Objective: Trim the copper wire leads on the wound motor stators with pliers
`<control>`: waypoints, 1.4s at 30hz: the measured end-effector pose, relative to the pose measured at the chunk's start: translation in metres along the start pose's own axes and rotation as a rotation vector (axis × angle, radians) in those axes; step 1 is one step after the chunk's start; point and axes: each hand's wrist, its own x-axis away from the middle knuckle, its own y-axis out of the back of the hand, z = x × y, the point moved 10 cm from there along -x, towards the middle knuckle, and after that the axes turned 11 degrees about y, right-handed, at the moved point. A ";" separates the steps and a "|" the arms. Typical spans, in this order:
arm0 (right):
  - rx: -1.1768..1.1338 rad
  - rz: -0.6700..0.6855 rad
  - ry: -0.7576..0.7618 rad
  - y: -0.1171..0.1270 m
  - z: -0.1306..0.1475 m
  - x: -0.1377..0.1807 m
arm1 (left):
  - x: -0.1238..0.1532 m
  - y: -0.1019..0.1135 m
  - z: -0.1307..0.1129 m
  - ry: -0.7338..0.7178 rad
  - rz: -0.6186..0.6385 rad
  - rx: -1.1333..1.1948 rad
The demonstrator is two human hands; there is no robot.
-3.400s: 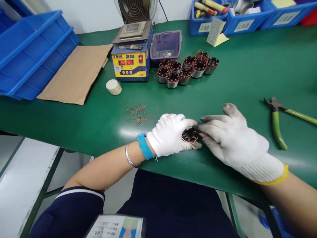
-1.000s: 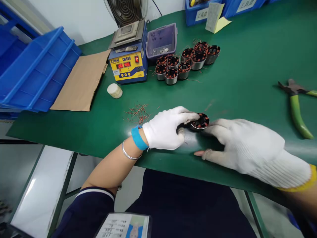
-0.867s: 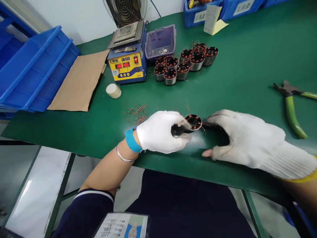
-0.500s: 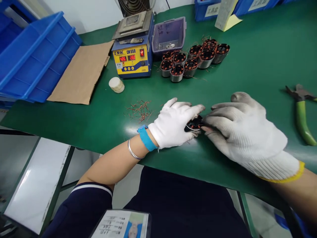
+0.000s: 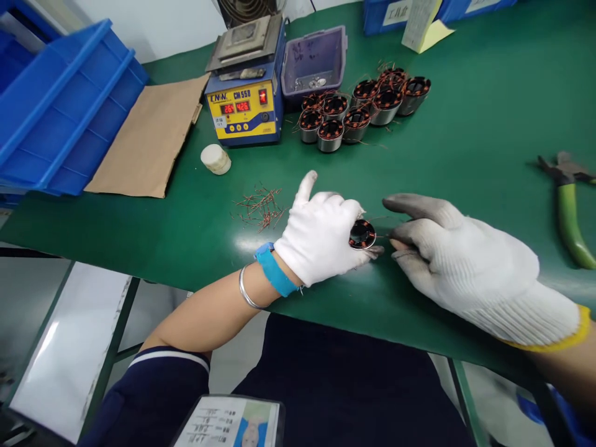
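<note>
My left hand (image 5: pixel 321 239), in a white glove, is closed around a small round motor stator (image 5: pixel 362 234) with copper windings, held just above the green table near its front edge; the little finger sticks up. My right hand (image 5: pixel 459 264), in a greyish white glove, is right beside the stator, its fingertips pinched at a thin copper wire coming off the stator's right side. The index finger is stretched out above.
Several more stators (image 5: pixel 363 112) stand grouped at the back. A yellow and blue solder pot (image 5: pixel 246 105), a purple box (image 5: pixel 314 59), a white roll (image 5: pixel 215 159), cut wire scraps (image 5: pixel 258 205), cardboard (image 5: pixel 149 136) and blue bins (image 5: pixel 56 105) lie left. Green-handled pliers (image 5: pixel 565 205) lie right.
The stator has been tilted so its face shows towards me. My right hand has drawn back a little to the right, and my left little finger has lifted.
</note>
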 end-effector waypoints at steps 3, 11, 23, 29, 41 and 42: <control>-0.034 0.148 -0.120 -0.013 -0.006 0.002 | 0.004 0.011 -0.011 -0.082 -0.030 0.018; -0.106 0.439 -0.417 -0.021 -0.021 0.007 | 0.002 -0.019 -0.014 -0.041 0.421 0.101; -0.203 0.439 -0.552 -0.031 -0.035 0.012 | 0.006 -0.021 -0.015 -0.023 0.423 0.189; -0.234 0.264 -0.374 -0.028 -0.031 0.007 | 0.011 -0.028 -0.021 -0.052 0.355 0.131; -0.276 0.129 0.000 -0.022 0.018 0.013 | -0.002 -0.032 -0.002 0.263 0.356 0.377; -0.300 0.121 0.041 -0.018 0.020 0.012 | -0.003 -0.031 -0.001 0.268 0.370 0.415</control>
